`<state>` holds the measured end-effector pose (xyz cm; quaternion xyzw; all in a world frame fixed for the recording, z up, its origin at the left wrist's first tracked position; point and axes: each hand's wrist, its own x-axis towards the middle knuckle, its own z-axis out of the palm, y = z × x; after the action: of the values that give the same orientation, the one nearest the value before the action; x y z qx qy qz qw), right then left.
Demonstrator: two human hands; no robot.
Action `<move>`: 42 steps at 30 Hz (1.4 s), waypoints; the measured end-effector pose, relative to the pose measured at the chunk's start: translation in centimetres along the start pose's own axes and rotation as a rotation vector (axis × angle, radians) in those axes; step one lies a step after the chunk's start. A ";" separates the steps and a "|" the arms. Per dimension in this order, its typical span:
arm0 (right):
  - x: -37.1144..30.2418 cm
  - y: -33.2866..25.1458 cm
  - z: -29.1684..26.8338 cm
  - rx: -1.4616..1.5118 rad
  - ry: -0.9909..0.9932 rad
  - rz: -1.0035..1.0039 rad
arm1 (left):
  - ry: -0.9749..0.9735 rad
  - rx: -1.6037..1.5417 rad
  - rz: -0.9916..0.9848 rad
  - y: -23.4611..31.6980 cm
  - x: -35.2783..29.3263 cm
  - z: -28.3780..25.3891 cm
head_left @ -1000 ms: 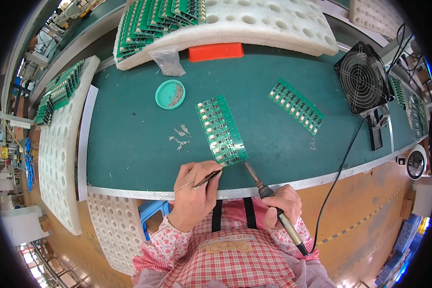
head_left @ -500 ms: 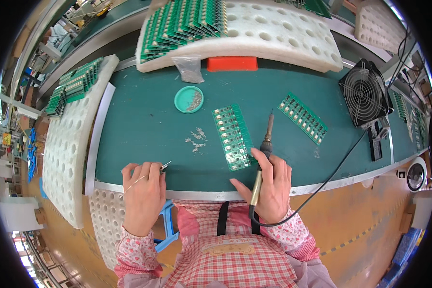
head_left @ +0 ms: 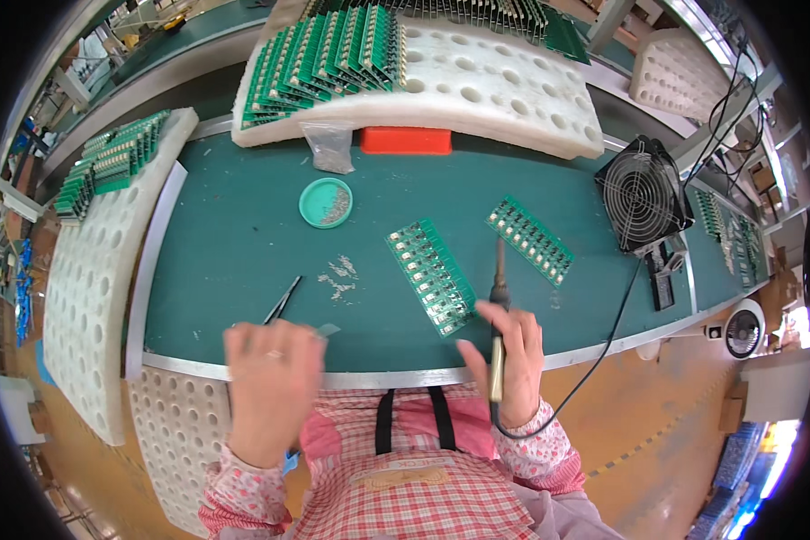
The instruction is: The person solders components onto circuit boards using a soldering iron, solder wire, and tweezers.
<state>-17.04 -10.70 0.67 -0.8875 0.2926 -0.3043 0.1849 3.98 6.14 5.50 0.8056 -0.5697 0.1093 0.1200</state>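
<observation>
My right hand (head_left: 518, 360) holds a soldering iron (head_left: 499, 292) among its fingers, tip pointing away from me, thumb stretched toward the left. Just left of it lies a green circuit board (head_left: 430, 277) with rows of small parts. My left hand (head_left: 273, 382) is smeared by motion at the table's front edge, and its grip cannot be made out. Sharp and dark, a pair of tweezers (head_left: 283, 300) shows just beyond its fingers. Small metal pieces (head_left: 338, 277) are scattered farther in. A round turquoise dish (head_left: 306, 203) holds more of them.
Another circuit board (head_left: 531, 239) lies to the right, near a black fan (head_left: 643, 193). At the back are a clear bag (head_left: 329, 148), a red block (head_left: 407, 140) and a white foam tray (head_left: 477, 85) bearing stacked boards. More foam (head_left: 99, 270) stands left. The iron's cord (head_left: 603, 360) runs right.
The view has shifted slightly. My left hand has blurred, and the tweezers, earlier mostly hidden in it, now show beyond its fingers. My right hand still holds the soldering iron.
</observation>
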 end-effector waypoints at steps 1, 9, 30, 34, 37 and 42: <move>-0.8 0.0 -0.5 -0.016 -0.009 -0.004 | -0.048 -0.082 0.095 1.4 0.0 0.4; -3.5 0.6 -3.0 0.105 -0.191 -0.194 | -0.031 -0.524 0.361 7.6 0.5 3.9; -3.4 1.3 -3.7 0.293 0.196 -0.195 | 0.142 -0.725 0.004 7.9 1.4 7.6; -2.7 1.2 -3.2 0.266 0.124 -0.326 | 0.123 -0.706 0.020 7.7 1.4 7.7; -2.8 1.3 -2.7 0.256 0.089 -0.356 | 0.136 -0.678 0.031 7.7 1.3 7.7; -2.5 0.9 -2.3 0.224 0.081 -0.373 | 0.147 -0.660 0.045 7.7 1.4 7.9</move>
<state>-20.51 -10.12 0.83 -0.8871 0.0950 -0.3993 0.2109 -2.55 -0.06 -0.99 0.7007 -0.5817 -0.0205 0.4126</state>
